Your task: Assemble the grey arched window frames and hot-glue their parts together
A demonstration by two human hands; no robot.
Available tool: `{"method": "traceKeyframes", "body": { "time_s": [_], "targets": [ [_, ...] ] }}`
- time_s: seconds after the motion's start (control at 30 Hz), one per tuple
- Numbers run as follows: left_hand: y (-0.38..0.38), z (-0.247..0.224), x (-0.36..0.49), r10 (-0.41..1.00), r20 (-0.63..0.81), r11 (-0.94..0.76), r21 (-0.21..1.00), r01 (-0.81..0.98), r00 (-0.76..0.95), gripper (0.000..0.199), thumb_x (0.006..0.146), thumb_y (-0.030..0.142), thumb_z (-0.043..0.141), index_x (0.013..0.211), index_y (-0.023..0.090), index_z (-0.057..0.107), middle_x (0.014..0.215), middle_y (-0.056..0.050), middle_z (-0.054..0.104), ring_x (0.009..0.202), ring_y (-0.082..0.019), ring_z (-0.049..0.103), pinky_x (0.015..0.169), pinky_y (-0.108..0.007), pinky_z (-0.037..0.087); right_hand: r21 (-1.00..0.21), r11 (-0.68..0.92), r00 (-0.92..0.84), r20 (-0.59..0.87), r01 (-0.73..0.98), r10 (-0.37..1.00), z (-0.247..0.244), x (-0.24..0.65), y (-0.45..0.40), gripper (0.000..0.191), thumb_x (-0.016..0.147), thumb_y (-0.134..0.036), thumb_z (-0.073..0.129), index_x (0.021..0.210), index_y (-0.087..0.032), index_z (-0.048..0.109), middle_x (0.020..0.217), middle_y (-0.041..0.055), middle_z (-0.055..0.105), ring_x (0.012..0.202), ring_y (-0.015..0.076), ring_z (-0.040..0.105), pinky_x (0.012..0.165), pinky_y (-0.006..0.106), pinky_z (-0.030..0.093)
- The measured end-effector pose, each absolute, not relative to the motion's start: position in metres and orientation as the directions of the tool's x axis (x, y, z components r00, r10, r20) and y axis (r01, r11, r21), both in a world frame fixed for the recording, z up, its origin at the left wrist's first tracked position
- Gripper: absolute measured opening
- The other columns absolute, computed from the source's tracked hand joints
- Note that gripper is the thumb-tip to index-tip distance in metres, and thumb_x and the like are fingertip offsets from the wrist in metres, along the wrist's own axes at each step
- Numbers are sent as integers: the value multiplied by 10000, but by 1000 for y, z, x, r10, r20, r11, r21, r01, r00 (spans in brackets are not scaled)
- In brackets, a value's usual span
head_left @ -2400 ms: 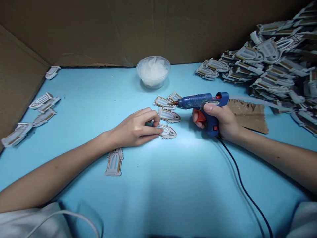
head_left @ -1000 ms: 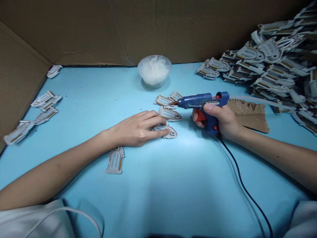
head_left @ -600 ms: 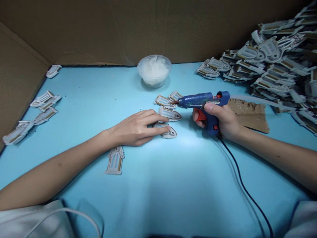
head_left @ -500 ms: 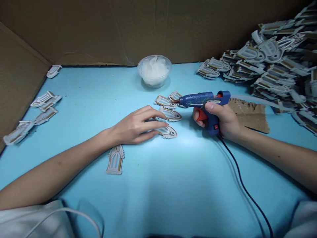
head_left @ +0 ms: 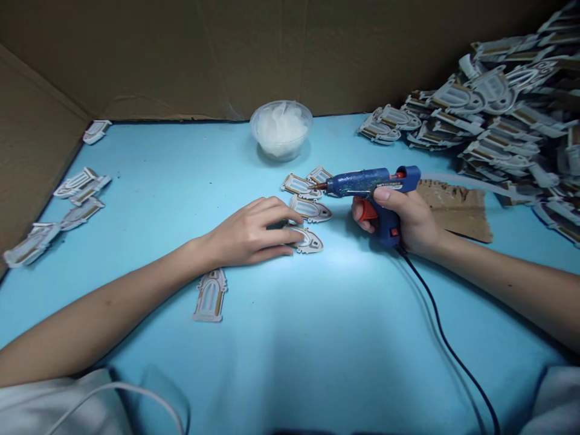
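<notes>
My left hand [head_left: 254, 232] lies palm down at the middle of the blue table, fingers apart, its fingertips on the nearest white-and-gold arched piece [head_left: 310, 240]. Just beyond that, another arched piece [head_left: 312, 209] lies flat, with two more behind it. My right hand [head_left: 403, 214] is wrapped round the handle of a blue glue gun [head_left: 362, 181] with a red trigger. The gun's nozzle points left, above the rear pieces. A single arched piece [head_left: 211, 296] lies below my left wrist.
A clear bowl [head_left: 281, 130] of white translucent material stands at the back. Stacked arched pieces [head_left: 498, 139] fill the back right, beside a cardboard scrap [head_left: 457, 208]. More pieces [head_left: 81, 184] lie at left. Cardboard walls [head_left: 181, 60] border the table. A black cord [head_left: 435, 308] runs towards the front.
My left hand has shifted slightly towards the front, its fingertips now pressing on the nearest piece. My right hand and the glue gun have hardly moved.
</notes>
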State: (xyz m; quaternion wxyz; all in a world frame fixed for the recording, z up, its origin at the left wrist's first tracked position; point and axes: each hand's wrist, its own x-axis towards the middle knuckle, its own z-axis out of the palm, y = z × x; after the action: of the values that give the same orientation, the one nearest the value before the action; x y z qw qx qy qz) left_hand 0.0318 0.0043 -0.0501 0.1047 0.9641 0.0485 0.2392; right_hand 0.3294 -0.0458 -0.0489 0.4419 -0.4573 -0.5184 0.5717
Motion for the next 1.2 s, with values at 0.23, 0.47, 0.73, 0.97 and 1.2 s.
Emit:
{"method": "traceKeyframes", "body": {
  "time_s": [0.23,0.47,0.73,0.97,1.2],
  "targets": [
    [2,-50,32,130,406,-985,160,70,904,202,1038,189,580,1203,188,697,1219,-120,712,1073,-237,621,903,-390,529,-996,-83,-188,-78,-19,979,-47,328,-46,495,794,-612,757,689,-130,723,622,77,657,495,123,555,457,215,435],
    [-1,-47,32,124,321,-992,60,111,939,291,1054,169,546,1314,231,661,1245,-123,691,1074,-229,598,876,-376,521,-997,-76,-196,-71,-14,978,-47,327,-45,494,805,-609,749,683,-131,720,602,69,642,495,122,550,459,213,432],
    [-1,-48,32,148,301,-986,113,119,942,298,1068,177,504,1326,224,646,1268,-120,680,1102,-239,583,914,-380,517,-997,-73,-194,-64,-39,979,-50,329,-47,480,809,-605,761,700,-139,725,627,58,647,502,120,549,471,221,445],
    [0,-45,35,148,343,-981,171,94,928,169,1045,179,545,1167,145,657,1203,-131,698,1063,-243,576,897,-378,528,-998,-63,-212,-56,-23,976,-51,330,-46,464,833,-593,743,710,-146,731,629,50,640,505,120,546,482,228,443],
    [0,-45,33,146,311,-983,155,102,939,232,1063,195,511,1201,190,698,1259,-129,686,1105,-247,570,918,-385,519,-998,-64,-218,-59,-17,974,-50,330,-47,475,835,-602,734,706,-145,727,609,57,641,505,127,547,480,228,439]
  ]
}}
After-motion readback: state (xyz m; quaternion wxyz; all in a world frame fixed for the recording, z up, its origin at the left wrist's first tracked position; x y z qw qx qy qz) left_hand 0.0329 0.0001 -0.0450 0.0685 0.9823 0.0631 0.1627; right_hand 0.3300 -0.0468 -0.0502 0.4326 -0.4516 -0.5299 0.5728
